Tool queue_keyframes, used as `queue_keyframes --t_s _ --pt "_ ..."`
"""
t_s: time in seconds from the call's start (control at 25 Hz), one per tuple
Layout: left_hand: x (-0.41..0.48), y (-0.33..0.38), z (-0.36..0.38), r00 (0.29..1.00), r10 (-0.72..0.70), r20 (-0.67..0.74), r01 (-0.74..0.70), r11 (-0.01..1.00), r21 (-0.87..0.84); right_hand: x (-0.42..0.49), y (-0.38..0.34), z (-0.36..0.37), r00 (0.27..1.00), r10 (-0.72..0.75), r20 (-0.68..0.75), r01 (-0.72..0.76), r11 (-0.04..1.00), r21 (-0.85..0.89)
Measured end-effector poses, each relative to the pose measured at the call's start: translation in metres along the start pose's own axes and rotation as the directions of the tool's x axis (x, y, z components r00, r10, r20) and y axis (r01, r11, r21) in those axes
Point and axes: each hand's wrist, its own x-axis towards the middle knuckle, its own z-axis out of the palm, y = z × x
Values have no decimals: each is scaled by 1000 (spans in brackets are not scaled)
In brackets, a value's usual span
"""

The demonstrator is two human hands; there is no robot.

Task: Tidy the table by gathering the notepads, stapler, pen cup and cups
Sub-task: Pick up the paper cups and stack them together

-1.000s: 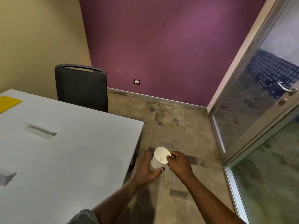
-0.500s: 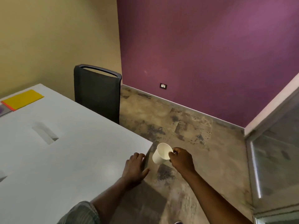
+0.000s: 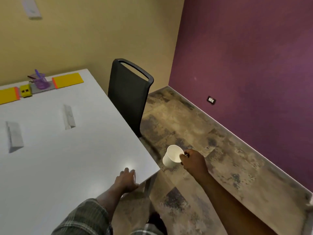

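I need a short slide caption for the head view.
Right hand holds a white cup beside the table; left hand rests on its corner.

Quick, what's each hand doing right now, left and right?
Left hand: open, palm down near the corner of the white table, holding nothing.
Right hand: closed on the rim of the white paper cup, held off the table over the floor.

Dim, warm indoor light; a small glare spot sits on the desk (image 3: 128, 165) (near its corner), soft shadows under the chair (image 3: 130, 94), motion blur throughout, and wide-angle bending at the edges
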Motion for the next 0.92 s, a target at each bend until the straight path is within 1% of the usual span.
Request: queue_keyframes --t_s 0.12,0.24,0.4,0.52,0.6,0.64,0.76,0.92 --pt "32 12 -4 999 -51 -18 51 999 7 51 -6 -2 996 -66 67 67 998 -14" --pt "76 26 -12 992 -116 -42 115 993 -24 111 -19 -3 979 -146 141 152 988 -39" --pt "134 33 -42 980 -193 -55 190 980 -56 193 -58 -6 921 -274 276 315 942 -119" --pt "166 36 -66 966 -257 -33 252 961 -110 244 -97 -1 870 -352 344 407 908 -100" --pt "176 35 -77 959 -284 6 282 946 -159 267 -122 7 842 -379 384 431 901 -57" --pt "180 34 -79 953 -304 3 300 938 -172 277 -133 13 820 -392 417 448 893 -40" --pt "191 33 -80 915 -400 -43 382 897 -224 302 -165 37 753 -422 504 509 860 -41" --pt "207 41 -81 827 -555 -90 498 797 -342 338 -209 67 655 -460 600 569 822 9"
